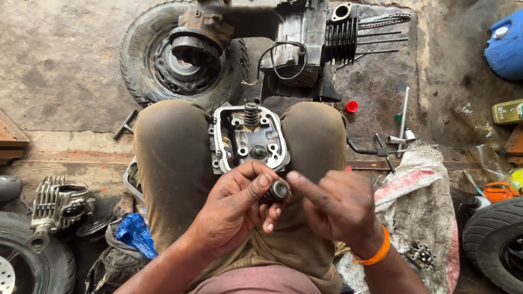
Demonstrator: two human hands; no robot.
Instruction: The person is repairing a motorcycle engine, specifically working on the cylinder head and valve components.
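1. Gripping a small dark coiled valve spring with a round metal cap [275,191] between thumb and fingertips of the left hand [234,209], fingers curled closed around it, just above the lap.
2. Hovering just beside that spring, the right hand [340,209] with index finger stretched toward the cap, other fingers loosely bent, holding nothing; orange band [376,251] round the wrist.
3. Resting between the knees of the brown trousers [174,163], just beyond the hands: a grey cast-metal cylinder head [249,142], with a second coil spring [250,113] standing upright at its far edge.
4. Lying to the right on the floor: a dirty white woven sack [419,201], a long metal socket wrench [403,117] and a small red cap [352,106].
5. Sitting to the left: a finned grey engine cylinder [57,201] and a crumpled blue plastic bag [136,234].
6. Standing farthest off: a stripped scooter engine block with black cooling fins [310,38], joined to a small black tyre on its wheel [182,57], and a blue plastic canister [506,46] at the far right corner.
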